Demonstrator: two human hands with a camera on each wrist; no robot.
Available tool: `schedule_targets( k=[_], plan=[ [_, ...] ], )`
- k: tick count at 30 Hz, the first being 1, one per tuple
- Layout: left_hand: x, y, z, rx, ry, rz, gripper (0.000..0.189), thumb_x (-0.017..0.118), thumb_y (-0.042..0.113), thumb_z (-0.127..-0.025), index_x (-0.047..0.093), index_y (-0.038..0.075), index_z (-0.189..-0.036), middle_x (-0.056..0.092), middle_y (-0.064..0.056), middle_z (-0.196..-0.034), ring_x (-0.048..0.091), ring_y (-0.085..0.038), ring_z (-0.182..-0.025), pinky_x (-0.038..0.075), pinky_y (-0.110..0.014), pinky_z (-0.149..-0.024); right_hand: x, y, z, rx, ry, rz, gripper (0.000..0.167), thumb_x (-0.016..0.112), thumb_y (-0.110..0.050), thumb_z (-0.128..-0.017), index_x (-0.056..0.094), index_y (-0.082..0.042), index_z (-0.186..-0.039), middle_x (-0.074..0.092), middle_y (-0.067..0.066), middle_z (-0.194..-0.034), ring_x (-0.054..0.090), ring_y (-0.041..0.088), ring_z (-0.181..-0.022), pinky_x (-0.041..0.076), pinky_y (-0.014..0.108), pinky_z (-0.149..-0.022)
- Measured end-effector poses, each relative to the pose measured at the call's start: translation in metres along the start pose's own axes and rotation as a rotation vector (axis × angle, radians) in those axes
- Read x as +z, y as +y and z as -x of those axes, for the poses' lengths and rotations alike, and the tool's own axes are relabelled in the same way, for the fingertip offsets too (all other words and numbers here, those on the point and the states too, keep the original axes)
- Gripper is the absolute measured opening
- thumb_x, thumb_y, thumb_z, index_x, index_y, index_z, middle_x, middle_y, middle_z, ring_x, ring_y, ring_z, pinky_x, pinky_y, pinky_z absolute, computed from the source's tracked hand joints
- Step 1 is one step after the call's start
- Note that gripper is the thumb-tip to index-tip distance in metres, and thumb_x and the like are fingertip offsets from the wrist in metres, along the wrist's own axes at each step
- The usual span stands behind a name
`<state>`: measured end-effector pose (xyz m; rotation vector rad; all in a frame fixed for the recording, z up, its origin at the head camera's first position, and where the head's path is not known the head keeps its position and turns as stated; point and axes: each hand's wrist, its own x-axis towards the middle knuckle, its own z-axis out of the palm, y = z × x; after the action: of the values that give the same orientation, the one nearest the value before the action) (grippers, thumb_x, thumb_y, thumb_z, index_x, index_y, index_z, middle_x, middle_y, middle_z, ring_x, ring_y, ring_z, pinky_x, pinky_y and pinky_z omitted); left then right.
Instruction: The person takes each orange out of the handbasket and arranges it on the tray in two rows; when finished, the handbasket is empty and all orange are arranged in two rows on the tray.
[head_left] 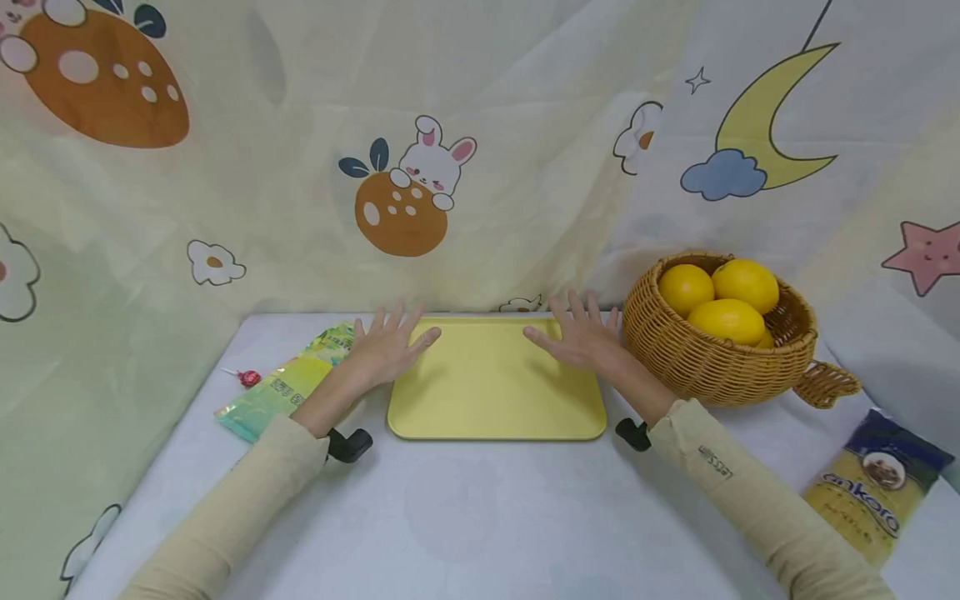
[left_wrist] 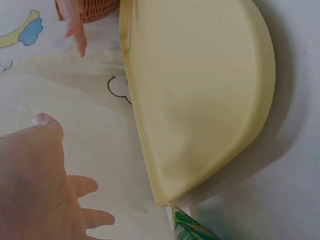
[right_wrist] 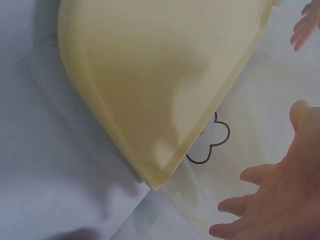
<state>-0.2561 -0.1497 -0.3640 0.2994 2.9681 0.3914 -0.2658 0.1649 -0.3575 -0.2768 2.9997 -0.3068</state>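
A yellow rectangular tray [head_left: 497,392] lies on the white tabletop in the head view, with nothing on it. Over its left far corner my left hand [head_left: 386,346] is held with fingers spread and holding nothing. My right hand [head_left: 583,337] hovers over the right far corner, its fingers likewise spread. In the left wrist view the left hand [left_wrist: 37,185] shows beside the tray [left_wrist: 205,90]. The right wrist view has the right hand [right_wrist: 280,185] to the right of the tray [right_wrist: 150,90].
A wicker basket [head_left: 712,375] of yellow lemons [head_left: 726,321] stands right of the tray. Under the left forearm lies a green-yellow packet [head_left: 281,392], with a red lollipop [head_left: 249,378] beside it. A blue-and-yellow ankoro packet [head_left: 877,487] sits at far right. A printed cloth [head_left: 525,167] hangs behind.
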Motion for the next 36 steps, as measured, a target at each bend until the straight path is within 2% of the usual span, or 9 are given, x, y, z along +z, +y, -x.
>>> schedule_targets(
  k=[7,13,20,27,36],
  plan=[
    [0.002,-0.005,-0.003,-0.02,0.019,0.0,0.08,0.017,0.073,-0.094,0.014,0.025,-0.157,0.007,-0.015,-0.165,0.003,-0.047,-0.149,0.001,-0.073,-0.113,-0.001,-0.002,0.0,-0.012,-0.001,-0.009,0.092,0.026,-0.079,-0.088,0.012,-0.02,-0.158,0.002,0.02,-0.163,-0.004,0.048,-0.149,-0.002,0.078,-0.109],
    [0.006,-0.007,-0.001,-0.026,0.029,-0.015,0.081,0.018,0.074,-0.093,0.012,0.024,-0.157,0.006,-0.015,-0.165,0.001,-0.047,-0.149,0.001,-0.075,-0.112,0.0,-0.002,-0.001,-0.024,0.017,-0.012,0.091,0.027,-0.078,-0.089,0.011,-0.02,-0.158,0.001,0.02,-0.164,-0.002,0.049,-0.148,-0.001,0.078,-0.109],
    [0.006,-0.007,0.001,-0.028,0.053,-0.015,0.081,0.018,0.073,-0.094,0.017,0.022,-0.157,0.009,-0.015,-0.164,0.003,-0.046,-0.149,0.002,-0.074,-0.113,0.0,-0.003,-0.002,-0.027,0.031,-0.021,0.091,0.026,-0.078,-0.089,0.011,-0.02,-0.158,0.001,0.02,-0.164,-0.002,0.048,-0.148,0.0,0.077,-0.11],
    [0.008,-0.007,0.002,-0.004,0.066,-0.054,0.079,0.02,0.072,-0.094,0.018,0.023,-0.157,0.006,-0.016,-0.164,0.002,-0.047,-0.149,0.004,-0.075,-0.112,0.002,-0.008,0.001,-0.041,0.024,-0.077,0.091,0.028,-0.076,-0.09,0.009,-0.019,-0.158,-0.001,0.019,-0.164,-0.005,0.049,-0.148,-0.005,0.076,-0.111],
    [0.012,-0.007,0.003,0.001,0.083,-0.077,0.079,0.021,0.072,-0.095,0.017,0.023,-0.157,0.004,-0.015,-0.165,0.0,-0.045,-0.15,0.004,-0.075,-0.112,0.005,-0.013,0.005,-0.058,0.064,-0.076,0.09,0.031,-0.074,-0.091,0.01,-0.019,-0.158,0.002,0.02,-0.164,-0.002,0.048,-0.149,0.0,0.076,-0.111]
  ],
)
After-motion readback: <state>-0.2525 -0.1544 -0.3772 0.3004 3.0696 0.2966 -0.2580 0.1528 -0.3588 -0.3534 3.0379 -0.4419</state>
